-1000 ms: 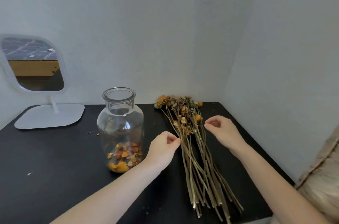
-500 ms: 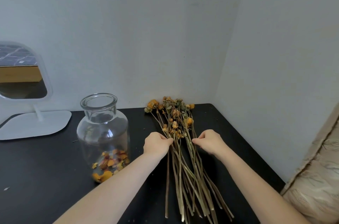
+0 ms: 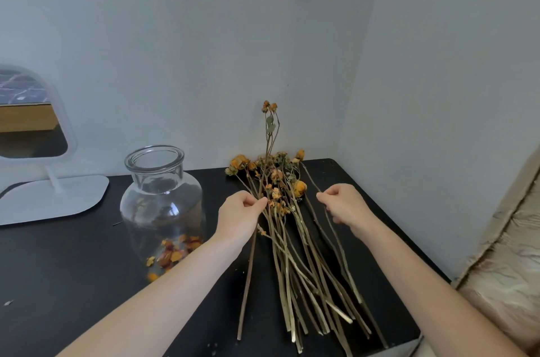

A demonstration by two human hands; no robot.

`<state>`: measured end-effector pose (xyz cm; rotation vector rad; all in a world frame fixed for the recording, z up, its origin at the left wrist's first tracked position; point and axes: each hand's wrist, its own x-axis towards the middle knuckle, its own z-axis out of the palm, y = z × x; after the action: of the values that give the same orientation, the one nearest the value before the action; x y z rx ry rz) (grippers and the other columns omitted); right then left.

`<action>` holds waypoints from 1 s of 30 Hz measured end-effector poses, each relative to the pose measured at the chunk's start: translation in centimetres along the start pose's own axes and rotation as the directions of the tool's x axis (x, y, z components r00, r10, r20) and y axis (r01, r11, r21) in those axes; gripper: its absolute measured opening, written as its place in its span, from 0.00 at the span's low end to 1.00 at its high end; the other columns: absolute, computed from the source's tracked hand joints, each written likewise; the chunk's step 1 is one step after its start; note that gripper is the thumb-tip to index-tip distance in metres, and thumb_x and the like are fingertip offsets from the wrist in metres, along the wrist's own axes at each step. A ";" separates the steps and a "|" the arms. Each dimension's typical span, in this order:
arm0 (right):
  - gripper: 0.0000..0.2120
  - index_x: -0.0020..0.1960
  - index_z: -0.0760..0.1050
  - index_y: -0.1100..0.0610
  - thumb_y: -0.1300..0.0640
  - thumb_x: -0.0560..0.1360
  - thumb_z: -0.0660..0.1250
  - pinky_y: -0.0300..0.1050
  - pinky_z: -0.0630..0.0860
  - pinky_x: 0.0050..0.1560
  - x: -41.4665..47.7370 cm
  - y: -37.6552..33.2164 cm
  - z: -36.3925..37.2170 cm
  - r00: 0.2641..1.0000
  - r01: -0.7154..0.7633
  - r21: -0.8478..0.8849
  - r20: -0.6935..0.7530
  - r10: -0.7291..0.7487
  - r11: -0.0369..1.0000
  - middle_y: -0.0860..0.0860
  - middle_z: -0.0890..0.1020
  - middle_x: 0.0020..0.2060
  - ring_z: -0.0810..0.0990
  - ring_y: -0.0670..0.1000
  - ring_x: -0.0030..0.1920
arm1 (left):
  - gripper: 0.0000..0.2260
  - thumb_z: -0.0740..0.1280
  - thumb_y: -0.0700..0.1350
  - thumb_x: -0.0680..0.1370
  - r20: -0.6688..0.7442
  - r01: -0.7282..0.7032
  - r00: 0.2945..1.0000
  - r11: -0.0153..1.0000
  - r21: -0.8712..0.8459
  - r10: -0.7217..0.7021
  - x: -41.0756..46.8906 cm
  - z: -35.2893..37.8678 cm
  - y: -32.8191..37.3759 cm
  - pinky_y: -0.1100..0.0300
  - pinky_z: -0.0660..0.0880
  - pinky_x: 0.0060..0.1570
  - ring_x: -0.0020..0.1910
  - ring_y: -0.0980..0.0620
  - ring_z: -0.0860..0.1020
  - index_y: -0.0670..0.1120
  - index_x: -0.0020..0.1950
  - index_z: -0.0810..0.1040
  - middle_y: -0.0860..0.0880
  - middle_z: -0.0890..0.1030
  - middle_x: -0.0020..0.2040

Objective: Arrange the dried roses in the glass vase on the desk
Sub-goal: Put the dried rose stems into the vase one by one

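A bundle of dried roses [image 3: 295, 242] with orange heads lies on the black desk [image 3: 67, 277], stems pointing toward me. My left hand [image 3: 241, 218] pinches one long rose stem [image 3: 270, 134] lifted from the bundle; its buds rise in front of the wall and its cut end hangs low near the desk. My right hand [image 3: 343, 206] pinches a thin stem at the bundle's right edge. The glass vase [image 3: 162, 199] stands upright to the left of my left hand, with loose dried petals [image 3: 175, 251] at its bottom and no stems inside.
A white table mirror [image 3: 32, 123] on a flat base stands at the desk's back left. Walls meet in a corner right behind the roses. A beige quilted fabric [image 3: 508, 275] lies past the desk's right edge. Small crumbs dot the desk.
My left hand has raised one stem out of the bundle, so its buds now stand above the others. My right hand has moved right to the outer stem.
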<state>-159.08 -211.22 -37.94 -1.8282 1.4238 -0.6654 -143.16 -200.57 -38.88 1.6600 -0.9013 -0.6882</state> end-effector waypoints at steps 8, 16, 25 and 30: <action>0.07 0.42 0.74 0.57 0.56 0.77 0.62 0.38 0.70 0.34 -0.3 -0.5 -0.2 1.000 -0.009 0.003 -0.029 0.009 1.000 0.50 0.71 0.28 0.71 0.45 0.29 | 0.10 0.64 0.45 0.77 -0.006 -0.057 0.998 0.998 0.003 0.057 -0.2 -0.2 -0.1 0.62 0.63 0.32 0.29 0.55 0.64 0.41 0.40 0.71 0.50 0.67 0.30; 0.13 0.51 0.76 0.66 0.56 0.78 0.60 0.38 0.67 0.32 -0.2 -0.6 0.1 0.988 0.064 0.029 -0.141 -0.060 0.998 0.50 0.70 0.27 0.70 0.46 0.28 | 0.10 0.64 0.45 0.77 -0.022 -0.057 0.998 0.998 0.005 0.057 -0.3 -0.7 0.1 0.58 0.65 0.38 0.29 0.55 0.65 0.42 0.39 0.71 0.50 0.68 0.30; 0.09 0.54 0.73 0.57 0.54 0.79 0.59 0.44 0.73 0.48 -0.3 -5.8 -1.3 0.962 0.237 0.241 -0.192 -0.193 0.941 0.46 0.74 0.36 0.72 0.44 0.38 | 0.11 0.62 0.46 0.79 0.056 -0.269 0.961 0.962 -0.036 0.271 -1.6 -4.0 5.1 0.63 0.61 0.29 0.26 0.58 0.65 0.47 0.41 0.80 0.54 0.70 0.29; 0.08 0.53 0.73 0.59 0.56 0.79 0.59 0.37 0.67 0.34 -1.8 -11.8 -2.2 0.924 0.373 0.383 -0.233 -0.303 0.845 0.47 0.72 0.32 0.69 0.44 0.30 | 0.12 0.62 0.45 0.79 -0.059 -0.395 0.919 0.913 -0.102 0.391 -2.9 -9.5 9.7 0.72 0.61 0.20 0.21 0.60 0.66 0.47 0.38 0.81 0.56 0.70 0.26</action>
<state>-154.15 -208.36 -27.19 -1.7104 0.9513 -1.2289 -139.17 -194.46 -27.01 1.3318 -1.1097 -0.4195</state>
